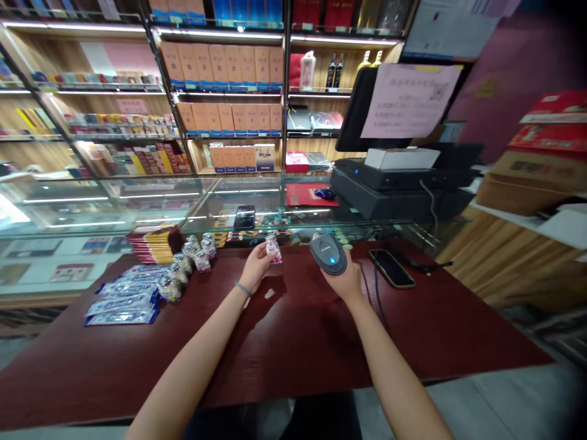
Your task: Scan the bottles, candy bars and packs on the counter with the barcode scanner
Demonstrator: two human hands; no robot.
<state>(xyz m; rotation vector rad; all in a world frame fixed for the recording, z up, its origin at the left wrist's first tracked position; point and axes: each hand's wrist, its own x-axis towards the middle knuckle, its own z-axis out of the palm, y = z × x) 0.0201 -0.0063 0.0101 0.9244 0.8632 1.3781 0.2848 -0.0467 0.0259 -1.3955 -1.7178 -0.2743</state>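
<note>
Between the fingers of my left hand (257, 267) is a small clear jar (273, 250) with a silvery lid and pink-and-white contents, held just above the dark red table (284, 342). My right hand (346, 278) is wrapped round a barcode scanner (328, 253), a dark grey one with a lit blue light; its cable runs down beside the wrist. The scanner is to the right of the jar, apart from it. Behind the scanner the lid of another small jar (318, 233) shows, mostly hidden.
Left on the table are several similar jars (202, 261), blue-and-silver packets (123, 302) and a stack of red-and-gold packs (153, 243). A phone (392, 267) lies to the right, another phone (244, 217) on the glass counter (211, 201). Beyond stand a monitor (358, 110) and stocked shelves (229, 88).
</note>
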